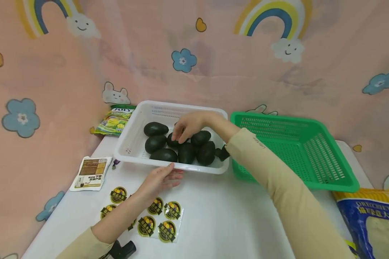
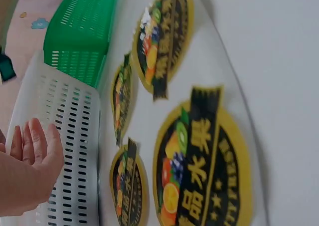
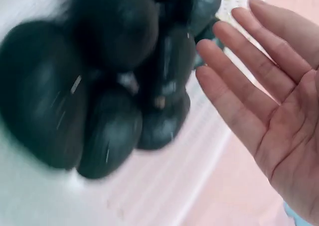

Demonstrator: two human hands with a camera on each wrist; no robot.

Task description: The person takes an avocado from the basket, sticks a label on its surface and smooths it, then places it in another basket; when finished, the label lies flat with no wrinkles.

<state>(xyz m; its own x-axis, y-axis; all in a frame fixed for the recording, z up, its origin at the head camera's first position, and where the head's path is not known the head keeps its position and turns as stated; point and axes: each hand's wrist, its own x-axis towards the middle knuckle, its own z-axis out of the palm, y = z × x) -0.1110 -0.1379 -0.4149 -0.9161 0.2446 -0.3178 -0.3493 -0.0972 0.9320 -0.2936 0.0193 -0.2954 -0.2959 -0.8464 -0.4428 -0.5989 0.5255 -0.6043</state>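
Note:
Several dark green avocados [image 1: 163,155] lie together in a white plastic basket [image 1: 139,111]. My right hand [image 1: 194,124] is over the avocados, fingers pointing down toward them. In the right wrist view its fingers [image 3: 239,99] are extended beside the avocados [image 3: 112,128], with nothing in the palm. My left hand [image 1: 160,180] is at the basket's front rim, thumb by the edge and fingers in front of the wall. The left wrist view shows this hand [image 2: 32,166] with extended fingers beside the perforated wall; whether they touch it I cannot tell.
A green basket [image 1: 295,144] stands right of the white one. Round fruit stickers [image 1: 166,231] lie on the white table near my left forearm. A white-and-brown packet [image 1: 90,173] and a green-yellow bag [image 1: 116,120] are at left, a blue pasta bag [image 1: 369,219] at right.

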